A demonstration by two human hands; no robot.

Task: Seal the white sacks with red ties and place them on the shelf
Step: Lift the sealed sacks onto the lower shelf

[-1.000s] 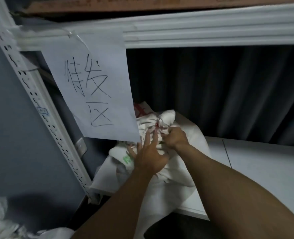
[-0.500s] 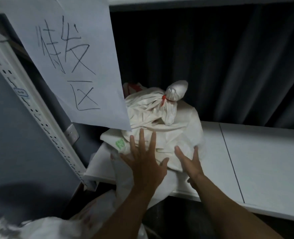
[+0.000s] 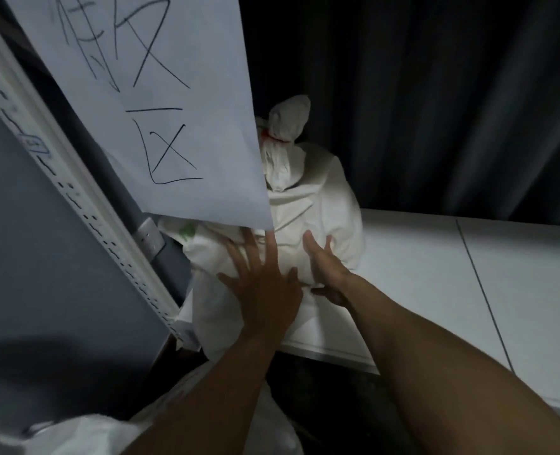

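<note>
A white sack [image 3: 318, 205] sits on the left end of the white shelf [image 3: 419, 274], its lower front hanging over the shelf's edge. Its neck is bunched and bound with a red tie [image 3: 273, 136], a knob of cloth standing above. My left hand [image 3: 262, 287] lies flat against the sack's front with fingers spread. My right hand [image 3: 326, 267] presses the sack beside it, fingers straight and pointing up. The sack's left part is hidden behind a hanging paper sheet.
A paper sign [image 3: 147, 100] with handwritten characters hangs in front of the shelf's left part. A perforated white upright [image 3: 84, 221] runs diagonally at the left. Dark curtain [image 3: 436, 93] backs the shelf. More white sacks [image 3: 75, 435] lie below at the bottom left.
My hands left the sack's tied neck and came down to its front. Both palms now press on it, and the sack has shifted deeper onto the shelf. The view has moved closer.
</note>
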